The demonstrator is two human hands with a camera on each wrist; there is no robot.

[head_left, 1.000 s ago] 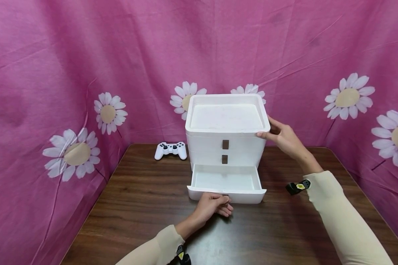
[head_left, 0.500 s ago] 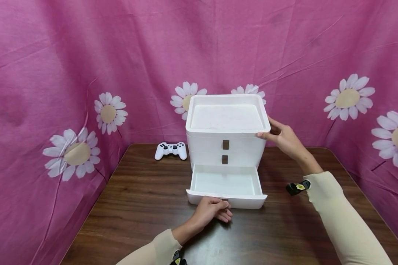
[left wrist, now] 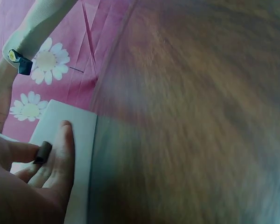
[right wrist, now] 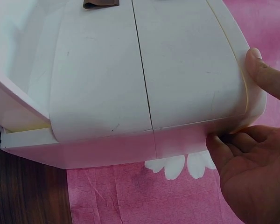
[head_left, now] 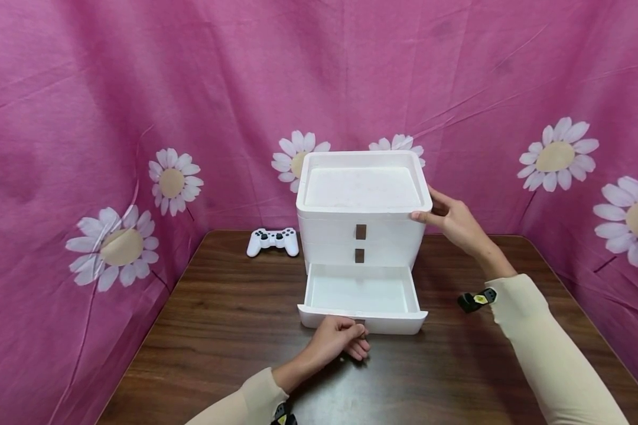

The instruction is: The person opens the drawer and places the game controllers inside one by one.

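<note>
A white drawer unit point(head_left: 329, 233) with a shallow tray top point(head_left: 364, 211) stands on the table. Its bottom drawer point(head_left: 396, 324) is pulled out and nothing lies inside it; the two drawers above are closed. At the front of that drawer is my left hand point(head_left: 334, 342), which pinches the brown pull tab point(left wrist: 43, 152) between thumb and fingers, as the left wrist view shows. My right hand point(head_left: 459, 227) holds the unit's upper right front corner, thumb on the front and fingers along the side point(right wrist: 186, 140).
A white game controller point(head_left: 273, 242) lies on the brown wooden table point(head_left: 234, 319), left of the drawer unit. Pink cloth point(head_left: 234, 88) printed with large white daisies hangs behind and at both sides.
The bottom drawer has slid a little farther out toward me, along with my left hand, mostly in the first half second. My right hand has stayed on the corner.
</note>
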